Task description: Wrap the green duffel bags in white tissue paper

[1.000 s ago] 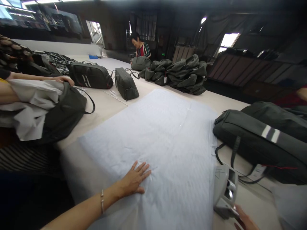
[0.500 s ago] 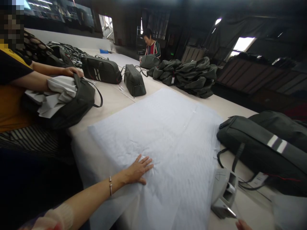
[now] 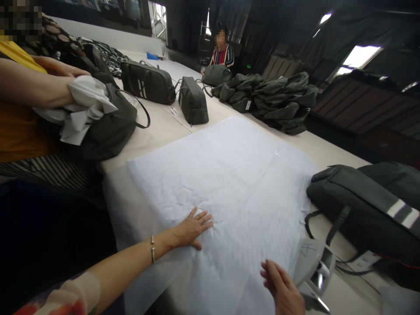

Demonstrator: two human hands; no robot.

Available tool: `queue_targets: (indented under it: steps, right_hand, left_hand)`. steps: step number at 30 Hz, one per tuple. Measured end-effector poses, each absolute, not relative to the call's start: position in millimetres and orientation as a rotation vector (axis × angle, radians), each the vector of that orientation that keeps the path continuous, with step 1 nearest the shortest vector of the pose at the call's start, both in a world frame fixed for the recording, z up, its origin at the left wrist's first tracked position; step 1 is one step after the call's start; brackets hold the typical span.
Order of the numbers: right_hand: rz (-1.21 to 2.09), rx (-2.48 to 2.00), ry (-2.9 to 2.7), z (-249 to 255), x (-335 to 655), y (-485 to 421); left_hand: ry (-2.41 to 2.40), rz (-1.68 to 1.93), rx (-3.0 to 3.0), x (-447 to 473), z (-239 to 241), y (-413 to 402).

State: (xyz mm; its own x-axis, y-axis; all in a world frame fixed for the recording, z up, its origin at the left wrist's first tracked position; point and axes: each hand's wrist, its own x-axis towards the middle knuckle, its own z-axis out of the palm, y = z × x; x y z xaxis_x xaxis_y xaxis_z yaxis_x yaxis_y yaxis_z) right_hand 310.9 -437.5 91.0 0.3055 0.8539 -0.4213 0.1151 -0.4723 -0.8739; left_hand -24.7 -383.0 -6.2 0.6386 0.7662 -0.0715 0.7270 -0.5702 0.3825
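Observation:
My left hand (image 3: pixel 193 228) lies flat with spread fingers on a stack of thin white sheets (image 3: pixel 216 170), wrinkled near the fingertips. My right hand (image 3: pixel 280 284) hovers over the sheets' lower right part, its fingers pinched together. A faint clear sliver, which looks like a piece of tape (image 3: pixel 264 254), shows at the fingertips. Close beside that hand, on the right, stands a grey tape dispenser (image 3: pixel 316 271) with a mark written on its side. A dark green bag (image 3: pixel 354 197) with two white stripes lies behind the dispenser.
At the left a co-worker's arm (image 3: pixel 39 85) reaches into a dark bag (image 3: pixel 114 131) with white paper (image 3: pixel 88 105). Further back stand two striped bags, one upright bag (image 3: pixel 193 103), and a heap of bags (image 3: pixel 278 100). Another person (image 3: pixel 223 52) works at the far end.
My right hand has come in from the lower right edge, past the dispenser, over the sheets. My left hand stays on the sheets. The co-worker's hands have shifted at the paper. The view has turned slightly.

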Motion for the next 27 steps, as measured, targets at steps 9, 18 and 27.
queue_targets:
  steps: [9,18,27]
  right_hand:
    - [1.812,-1.450,-1.069,90.2,180.7,-321.1]
    - [1.866,-1.552,-1.073,65.9,188.0,-310.6]
    - [1.940,-1.568,-1.041,56.6,188.4,-317.2]
  left_hand:
    - [1.261,0.236,2.403,-35.1,1.3,-381.8]
    - [1.302,0.318,2.349,-38.8,-0.1,-386.0]
    - [1.348,0.390,2.199,-34.7,21.6,-382.0]
